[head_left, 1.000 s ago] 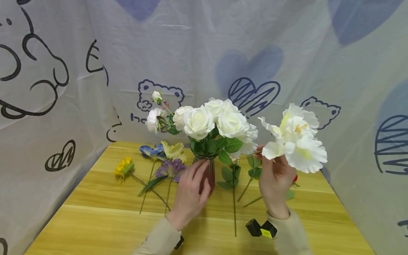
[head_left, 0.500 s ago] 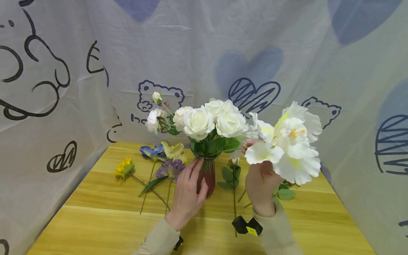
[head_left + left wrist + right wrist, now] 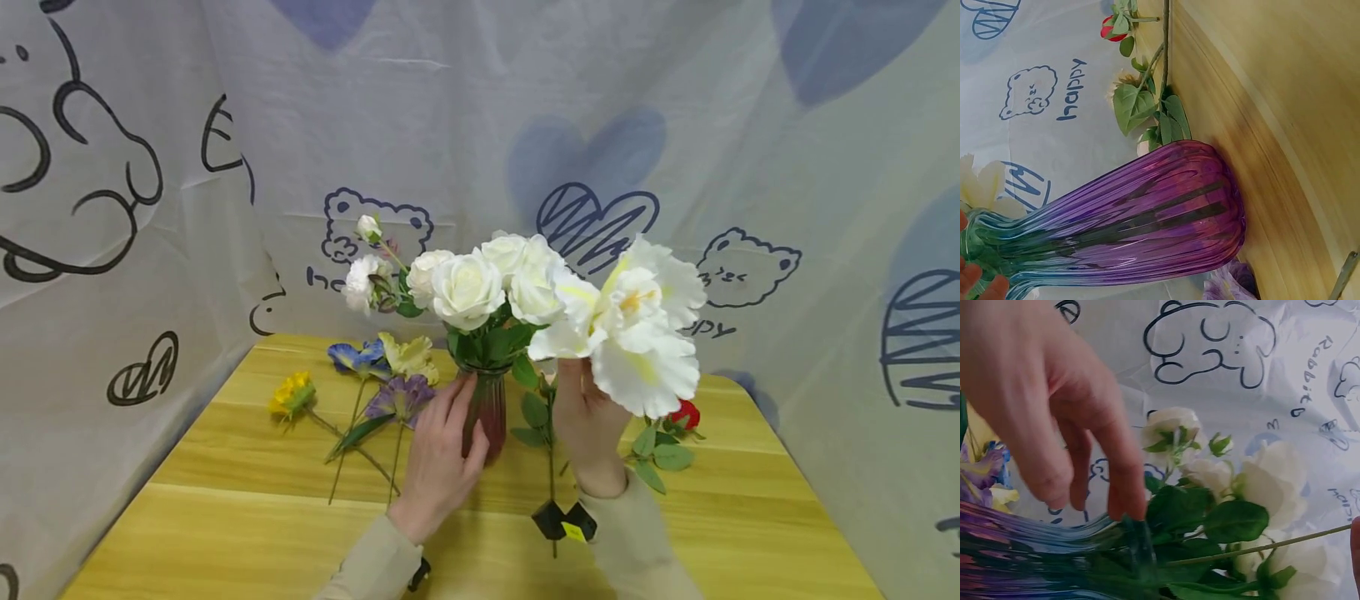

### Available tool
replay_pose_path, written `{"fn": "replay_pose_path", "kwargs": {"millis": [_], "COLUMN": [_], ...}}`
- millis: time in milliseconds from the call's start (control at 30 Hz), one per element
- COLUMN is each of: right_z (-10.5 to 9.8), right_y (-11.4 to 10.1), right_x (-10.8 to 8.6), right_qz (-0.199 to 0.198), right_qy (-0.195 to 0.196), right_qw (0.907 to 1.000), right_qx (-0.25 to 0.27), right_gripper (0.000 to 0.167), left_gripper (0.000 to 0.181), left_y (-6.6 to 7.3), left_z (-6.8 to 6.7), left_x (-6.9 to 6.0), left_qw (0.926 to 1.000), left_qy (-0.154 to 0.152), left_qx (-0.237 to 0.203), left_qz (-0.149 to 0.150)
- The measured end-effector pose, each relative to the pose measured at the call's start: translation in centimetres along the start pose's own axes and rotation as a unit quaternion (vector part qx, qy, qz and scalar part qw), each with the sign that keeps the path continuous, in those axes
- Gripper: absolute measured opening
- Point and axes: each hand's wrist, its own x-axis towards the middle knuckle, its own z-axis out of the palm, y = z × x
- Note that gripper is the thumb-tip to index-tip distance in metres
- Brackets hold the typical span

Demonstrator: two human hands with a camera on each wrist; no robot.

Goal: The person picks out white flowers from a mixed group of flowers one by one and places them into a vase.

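Observation:
My left hand [image 3: 444, 450] holds the neck of a ribbed glass vase [image 3: 491, 417], its fingertips at the rim in the right wrist view. The vase [image 3: 1141, 225] shades from purple to blue-green, with dark stems inside. White roses [image 3: 468, 290] and smaller white blooms fill it. To the right of the vase, my right hand [image 3: 590, 425] pinches the stem of a large white iris-like artificial flower [image 3: 637, 333]. Its thin stem [image 3: 1297, 539] runs in among the leaves at the vase mouth; the tip is hidden. The large bloom covers part of my right fingers.
Left of the vase lie a yellow flower [image 3: 292, 393], a blue iris [image 3: 360, 358], a pale yellow one [image 3: 408, 357] and a purple one [image 3: 405, 398]. Right of it lie a leafy rose stem [image 3: 536, 417] and a red rose [image 3: 684, 414]. A printed cloth hangs behind the table.
My right hand has moved left with the white iris-like flower, bringing it close against the roses. The red rose has come into view. My left hand stays at the vase.

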Motion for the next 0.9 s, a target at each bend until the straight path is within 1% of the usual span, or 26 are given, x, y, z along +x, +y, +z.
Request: {"fn": "replay_pose_path", "kwargs": {"millis": [33, 100, 167, 300, 400, 533, 667, 767, 800, 900], "right_z": [0.2, 0.7, 0.9, 1.3, 1.4, 1.6, 1.8, 2.0, 2.1, 2.2], "right_y": [0.2, 0.5, 0.7, 1.2, 1.6, 2.1, 2.6, 3.0, 3.0, 3.3], "right_x": [0.0, -0.2, -0.4, -0.9, -1.3, -1.6, -1.9, -2.2, -2.3, -2.7], "right_qz": [-0.002, -0.003, 0.0, 0.028, 0.036, 0.041, 0.058, 0.068, 0.07, 0.072], "right_qy": [-0.006, -0.008, -0.014, -0.029, -0.044, -0.07, -0.091, -0.097, -0.098, -0.107], "right_qw": [0.9999, 0.9988, 0.9995, 0.9992, 0.9982, 0.9957, 0.9936, 0.9927, 0.9923, 0.9899], "right_qx": [0.009, 0.047, 0.026, 0.008, -0.018, -0.046, -0.032, -0.023, -0.028, -0.06], "right_gripper": [0.036, 0.033, 0.03, 0.026, 0.025, 0.019, 0.01, 0.012, 0.013, 0.022], "left_gripper": [0.061, 0.062, 0.062, 0.062, 0.06, 0.059, 0.058, 0.059, 0.06, 0.06], "left_y": [0.0, -0.1, -0.1, -0.2, -0.2, -0.2, -0.4, -0.5, -0.5, -0.6], "left_z": [0.0, 0.1, 0.1, 0.1, 0.1, 0.1, 0.3, 0.4, 0.4, 0.5], "left_x": [0.0, -0.1, -0.1, -0.1, -0.1, -0.2, -0.3, -0.3, -0.3, -0.4], "left_qw": [1.0, 1.0, 1.0, 1.0, 1.0, 1.0, 0.9999, 0.9998, 0.9998, 0.9998], "left_qy": [0.0, 0.001, 0.001, 0.002, 0.003, 0.002, -0.002, -0.003, -0.003, -0.002], "left_qx": [0.001, 0.0, 0.001, 0.002, 0.003, 0.009, 0.016, 0.018, 0.018, 0.016], "left_qz": [0.0, 0.0, 0.0, 0.0, 0.0, 0.002, 0.005, 0.008, 0.009, 0.012]}}
